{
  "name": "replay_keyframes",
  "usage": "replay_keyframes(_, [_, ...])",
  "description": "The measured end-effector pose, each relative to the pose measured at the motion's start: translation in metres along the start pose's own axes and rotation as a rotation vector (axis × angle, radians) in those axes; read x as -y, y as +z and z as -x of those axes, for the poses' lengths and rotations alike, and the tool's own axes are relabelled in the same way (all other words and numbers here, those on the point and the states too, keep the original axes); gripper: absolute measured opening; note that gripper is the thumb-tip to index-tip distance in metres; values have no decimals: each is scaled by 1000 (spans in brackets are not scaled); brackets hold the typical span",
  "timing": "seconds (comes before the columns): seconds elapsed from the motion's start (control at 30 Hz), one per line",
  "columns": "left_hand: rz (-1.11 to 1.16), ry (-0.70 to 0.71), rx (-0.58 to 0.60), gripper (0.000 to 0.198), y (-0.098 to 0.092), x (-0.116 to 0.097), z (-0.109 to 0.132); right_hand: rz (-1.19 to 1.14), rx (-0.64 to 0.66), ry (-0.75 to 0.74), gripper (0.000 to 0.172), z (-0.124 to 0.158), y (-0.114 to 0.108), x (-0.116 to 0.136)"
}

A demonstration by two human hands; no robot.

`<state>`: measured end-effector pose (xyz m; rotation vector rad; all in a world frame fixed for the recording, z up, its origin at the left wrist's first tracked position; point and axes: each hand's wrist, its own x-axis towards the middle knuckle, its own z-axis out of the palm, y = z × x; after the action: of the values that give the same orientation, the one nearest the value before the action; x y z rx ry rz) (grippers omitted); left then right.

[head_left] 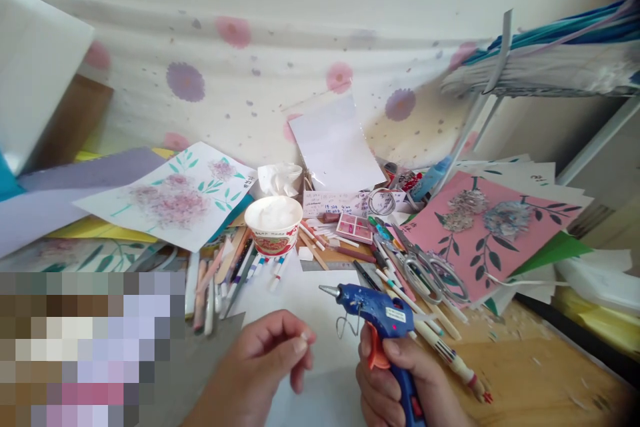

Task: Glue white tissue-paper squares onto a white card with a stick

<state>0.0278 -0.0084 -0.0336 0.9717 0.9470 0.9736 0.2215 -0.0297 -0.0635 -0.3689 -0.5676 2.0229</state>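
My right hand (400,373) is wrapped around the handle of a blue glue gun (375,307), its fingers at the orange trigger (379,350). The metal nozzle points left, and a wire stand hangs under the barrel. To the left of it, my left hand (277,353) is closed in a pinch, thumb against forefinger. A tiny whitish bit shows at the fingertips, too small to name. Beneath both hands lies a white sheet of paper (327,333). Nozzle and left hand are apart.
Behind the hands stands a paper bowl (274,227) with white contents. Pens and brushes crowd around it. Scissors (435,277) lie on the right beside a pink sheet with paper flowers (500,227). A flower picture (175,197) leans at left. A rack (550,67) overhangs the right side.
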Motion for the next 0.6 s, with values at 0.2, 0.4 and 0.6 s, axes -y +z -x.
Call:
replay_keyframes(0.2, [35,46,-7,24,-7,-13,-1,-9,66,49,20,2,-3,1])
replay_keyframes(0.4, [20,54,-49,28,-6,-12,3,12,54,46,22,2,-3,-1])
replay_keyframes(0.6, [52,78,9,21,-5,-14,4,39,52,39,22,3,-3,-2])
